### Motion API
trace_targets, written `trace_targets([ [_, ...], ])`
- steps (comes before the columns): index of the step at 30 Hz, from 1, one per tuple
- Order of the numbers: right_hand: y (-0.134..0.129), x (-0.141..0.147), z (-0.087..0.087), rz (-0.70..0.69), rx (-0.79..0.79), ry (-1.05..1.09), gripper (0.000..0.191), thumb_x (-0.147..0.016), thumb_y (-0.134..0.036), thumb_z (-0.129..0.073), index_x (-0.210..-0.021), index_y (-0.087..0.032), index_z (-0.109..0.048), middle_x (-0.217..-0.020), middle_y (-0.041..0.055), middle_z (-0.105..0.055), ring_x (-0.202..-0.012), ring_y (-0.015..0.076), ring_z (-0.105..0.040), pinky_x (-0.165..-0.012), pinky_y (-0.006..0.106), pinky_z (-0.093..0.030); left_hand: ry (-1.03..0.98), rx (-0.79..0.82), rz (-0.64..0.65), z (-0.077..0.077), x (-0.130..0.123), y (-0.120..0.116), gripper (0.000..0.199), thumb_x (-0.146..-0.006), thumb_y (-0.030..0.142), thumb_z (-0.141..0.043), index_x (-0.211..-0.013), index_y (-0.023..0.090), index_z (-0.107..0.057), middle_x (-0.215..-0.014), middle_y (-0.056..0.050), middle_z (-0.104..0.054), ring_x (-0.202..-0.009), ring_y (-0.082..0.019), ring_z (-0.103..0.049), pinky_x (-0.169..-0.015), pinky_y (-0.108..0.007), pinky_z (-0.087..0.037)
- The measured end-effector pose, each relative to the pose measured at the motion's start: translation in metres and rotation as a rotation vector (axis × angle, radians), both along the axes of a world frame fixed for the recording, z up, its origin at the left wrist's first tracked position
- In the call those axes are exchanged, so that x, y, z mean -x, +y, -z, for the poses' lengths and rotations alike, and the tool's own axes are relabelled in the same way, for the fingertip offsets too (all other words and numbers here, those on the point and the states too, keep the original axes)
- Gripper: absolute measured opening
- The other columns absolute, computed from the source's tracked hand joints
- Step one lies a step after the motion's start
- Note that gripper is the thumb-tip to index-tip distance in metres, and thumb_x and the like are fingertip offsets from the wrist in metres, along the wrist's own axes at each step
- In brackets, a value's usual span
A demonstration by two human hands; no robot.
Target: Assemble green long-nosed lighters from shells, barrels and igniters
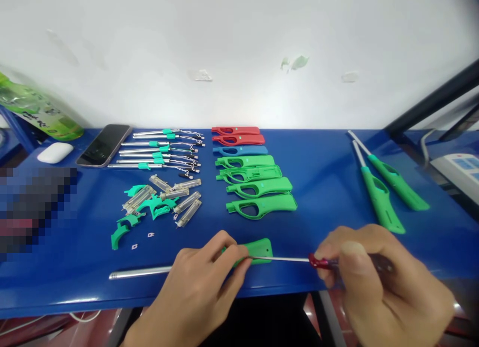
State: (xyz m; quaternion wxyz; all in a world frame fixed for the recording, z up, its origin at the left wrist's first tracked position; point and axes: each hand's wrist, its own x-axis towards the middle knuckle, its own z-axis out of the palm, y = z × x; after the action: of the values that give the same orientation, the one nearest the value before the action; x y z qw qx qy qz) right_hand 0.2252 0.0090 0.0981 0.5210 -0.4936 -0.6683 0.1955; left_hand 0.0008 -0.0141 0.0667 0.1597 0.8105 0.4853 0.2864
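Note:
Near the table's front edge, my left hand [204, 279] holds a green lighter [262, 251] flat on the blue table, its metal tube [140, 272] pointing left. My right hand [377, 282] grips a screwdriver [318, 260] with a red and dark handle. The screwdriver's thin shaft runs left over the green handle, and its tip meets my left fingertips, where the exact contact is hidden. Behind my hands lie a column of green, blue and red casing halves [262, 205], with clear fuel tanks [188, 213] and teal triggers [154, 206] to their left.
Metal tubes with wires [140, 144], a phone [105, 145], a white case [55, 153] and a green bottle [41, 112] are at the back left. Two green lighters [381, 199] lie at right, near a white device [458, 170]. A white wall [239, 47] stands behind.

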Motion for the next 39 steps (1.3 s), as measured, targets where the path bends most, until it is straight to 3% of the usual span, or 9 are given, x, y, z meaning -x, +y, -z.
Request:
trace_targets([
  [4, 0.001, -0.002, 0.001, -0.04, 0.008, -0.051, 0.024, -0.105, -0.028, -0.065, -0.081, -0.024, -0.066, -0.063, -0.0066, -0.063, -0.054, 0.0066, -0.059, -0.052, 0.02, -0.046, 0.034, -0.01, -0.006, 0.0, 0.0, 0.001, 0.016, -0.112, 0.022, -0.047, -0.114, 0.028, -0.062, -0.096, 0.002, -0.068, -0.073, -0.013, -0.072, -0.053, -0.029, -0.044],
  [12, -0.001, 0.002, -0.006, 0.035, 0.05, -0.067, 0.029, -0.105, -0.031, -0.063, -0.077, -0.024, -0.064, -0.063, -0.0058, -0.064, -0.051, 0.0076, -0.058, -0.051, 0.022, -0.046, 0.111, -0.061, 0.002, 0.001, 0.002, -0.002, 0.017, -0.113, 0.023, -0.044, -0.114, 0.025, -0.06, -0.099, 0.0, -0.067, -0.078, -0.014, -0.074, -0.051, -0.03, -0.044],
  [20, -0.005, -0.006, -0.01, -0.066, 0.017, -0.265, 0.025, -0.107, -0.032, -0.057, -0.084, -0.026, -0.065, -0.067, -0.0059, -0.07, -0.054, 0.0104, -0.065, -0.053, 0.024, -0.048, 0.319, -0.17, 0.04, -0.001, 0.0, -0.003, 0.032, -0.112, 0.014, -0.034, -0.112, 0.022, -0.065, -0.098, -0.004, -0.071, -0.079, -0.018, -0.078, -0.045, -0.033, -0.041],
  [26, -0.005, -0.009, -0.013, -0.12, -0.054, -0.384, 0.02, -0.106, -0.037, -0.059, -0.089, -0.029, -0.066, -0.071, -0.0056, -0.075, -0.057, 0.0131, -0.07, -0.055, 0.025, -0.053, 0.276, -0.165, 0.086, 0.001, 0.0, -0.001, 0.032, -0.115, 0.018, -0.034, -0.111, 0.02, -0.066, -0.095, -0.002, -0.074, -0.078, -0.019, -0.078, -0.047, -0.034, -0.043],
  [31, -0.014, -0.011, -0.008, 0.017, 0.011, -0.397, 0.014, -0.105, -0.045, -0.061, -0.105, -0.034, -0.071, -0.082, -0.004, -0.08, -0.046, 0.013, -0.065, -0.043, 0.025, -0.052, 0.26, -0.139, 0.093, 0.0, -0.002, -0.003, 0.032, -0.115, 0.02, -0.034, -0.11, 0.022, -0.066, -0.098, -0.001, -0.076, -0.076, -0.019, -0.077, -0.049, -0.035, -0.044],
  [33, -0.013, -0.014, -0.004, -0.064, 0.021, -0.329, 0.01, -0.103, -0.038, -0.067, -0.111, -0.035, -0.07, -0.087, -0.0037, -0.081, -0.045, 0.0119, -0.065, -0.041, 0.024, -0.052, 0.202, -0.124, 0.068, 0.002, -0.005, -0.003, 0.026, -0.114, 0.02, -0.039, -0.111, 0.022, -0.064, -0.099, -0.001, -0.075, -0.078, -0.018, -0.077, -0.051, -0.034, -0.046],
  [36, -0.008, -0.015, -0.002, -0.194, -0.038, -0.232, 0.008, -0.1, -0.032, -0.072, -0.108, -0.032, -0.071, -0.085, -0.003, -0.078, -0.06, 0.014, -0.073, -0.052, 0.025, -0.058, 0.092, -0.093, 0.018, 0.006, -0.01, -0.002, 0.018, -0.113, 0.021, -0.045, -0.113, 0.023, -0.062, -0.099, 0.0, -0.072, -0.079, -0.016, -0.074, -0.053, -0.032, -0.046],
  [39, -0.008, -0.011, -0.006, -0.13, -0.114, -0.227, 0.018, -0.108, -0.041, -0.062, -0.112, -0.028, -0.074, -0.095, 0.0016, -0.078, -0.08, 0.0156, -0.077, -0.064, 0.029, -0.061, 0.045, -0.099, -0.012, 0.013, -0.019, 0.002, 0.015, -0.113, 0.023, -0.046, -0.112, 0.024, -0.061, -0.099, 0.001, -0.068, -0.075, -0.014, -0.071, -0.053, -0.03, -0.046],
])
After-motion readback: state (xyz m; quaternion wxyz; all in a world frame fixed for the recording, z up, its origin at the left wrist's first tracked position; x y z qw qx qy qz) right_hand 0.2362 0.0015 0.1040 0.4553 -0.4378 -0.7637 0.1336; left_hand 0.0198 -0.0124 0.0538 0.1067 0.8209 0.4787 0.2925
